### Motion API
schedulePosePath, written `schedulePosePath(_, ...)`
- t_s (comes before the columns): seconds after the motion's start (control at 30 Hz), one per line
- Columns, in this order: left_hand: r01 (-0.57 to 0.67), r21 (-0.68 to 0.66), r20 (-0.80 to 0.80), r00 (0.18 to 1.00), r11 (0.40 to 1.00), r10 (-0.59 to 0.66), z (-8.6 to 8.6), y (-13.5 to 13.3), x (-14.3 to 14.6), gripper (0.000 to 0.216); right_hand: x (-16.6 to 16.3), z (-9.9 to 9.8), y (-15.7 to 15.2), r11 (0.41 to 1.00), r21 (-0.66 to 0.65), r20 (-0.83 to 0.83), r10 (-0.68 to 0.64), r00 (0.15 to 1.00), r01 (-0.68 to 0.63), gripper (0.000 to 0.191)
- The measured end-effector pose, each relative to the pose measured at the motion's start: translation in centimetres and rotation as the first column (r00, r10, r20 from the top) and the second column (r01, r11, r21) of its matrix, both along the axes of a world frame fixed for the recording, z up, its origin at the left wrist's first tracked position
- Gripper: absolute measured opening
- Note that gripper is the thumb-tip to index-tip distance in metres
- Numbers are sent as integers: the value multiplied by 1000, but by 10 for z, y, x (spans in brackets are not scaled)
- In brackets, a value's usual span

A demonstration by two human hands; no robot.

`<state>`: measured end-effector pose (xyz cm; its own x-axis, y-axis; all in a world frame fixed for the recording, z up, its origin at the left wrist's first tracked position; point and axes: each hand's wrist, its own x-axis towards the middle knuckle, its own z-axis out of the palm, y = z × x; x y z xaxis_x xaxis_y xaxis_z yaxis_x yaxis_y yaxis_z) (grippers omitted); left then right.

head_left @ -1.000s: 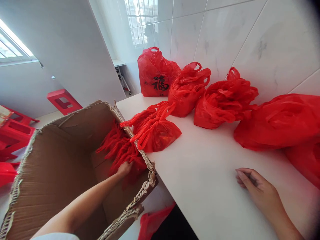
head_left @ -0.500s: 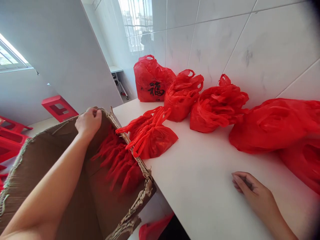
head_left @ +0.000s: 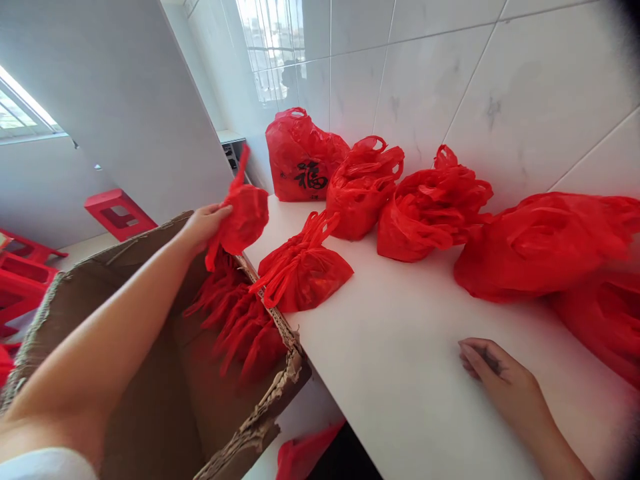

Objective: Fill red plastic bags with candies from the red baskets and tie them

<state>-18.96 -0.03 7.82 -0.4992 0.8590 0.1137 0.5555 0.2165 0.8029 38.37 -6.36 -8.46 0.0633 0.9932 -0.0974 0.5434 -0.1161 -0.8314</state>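
My left hand (head_left: 206, 225) grips a small red plastic bag (head_left: 246, 217), its two ends sticking out, above the far right edge of a cardboard box (head_left: 135, 248). Inside the box, a row of red tied bags (head_left: 245, 327) lies along the right wall. A tied red plastic bag (head_left: 310, 273) rests on the white table (head_left: 395, 360) against the box rim. My right hand (head_left: 493, 367) is on the table at the right, fingers curled together; whether anything small is inside them is hidden.
Several filled red bags stand along the tiled wall, among them one with a black character (head_left: 307, 153) and a large one (head_left: 530, 247) at the right. Red plastic stools (head_left: 120, 215) are on the floor at the left. The box's rim is ragged.
My left hand has moved right from inside the box's far corner, and a small red bag now shows in it, lifted off the pile at the box's edge. My right hand has barely moved.
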Motion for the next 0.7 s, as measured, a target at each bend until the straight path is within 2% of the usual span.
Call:
schedulePosePath(0.07,23,-15,90,996,1000,-21,13,-39,-19,51,0,0,1,1000,-13,-8,-19,1000,19,46)
schedulePosePath(0.13,39,-92,192,981,995,-21,18,-80,-35,52,0,1,2,999,-24,-6,-31,999,31,48)
schedulePosePath(0.2,108,-263,380,925,959,0,10,-115,-47,60,1,2,3,999,-32,25,-38,999,39,50)
schedulePosePath(0.23,177,-364,480,877,914,21,1,-130,-51,65,2,2,3,999,-33,45,-36,998,37,50)
schedulePosePath(0.3,344,-531,620,781,775,78,-25,-152,-50,71,3,2,3,999,-29,77,-32,997,34,50)
schedulePosePath(0.37,473,-625,659,746,620,96,-63,-166,-37,65,4,1,3,999,-22,88,-25,996,27,51)
schedulePosePath(0.5,564,-686,653,756,460,47,-154,-171,13,42,3,0,3,999,-23,72,-29,997,31,51)
schedulePosePath(0.57,548,-725,600,800,417,-8,-195,-168,38,28,1,1,2,999,-18,56,-38,998,40,51)
schedulePosePath(0.6,525,-745,564,825,412,-32,-213,-166,48,29,1,2,2,999,-11,51,-39,998,39,51)
schedulePosePath(0.7,429,-790,435,896,438,-92,-247,-160,61,35,1,1,2,1000,21,45,-22,999,21,49)
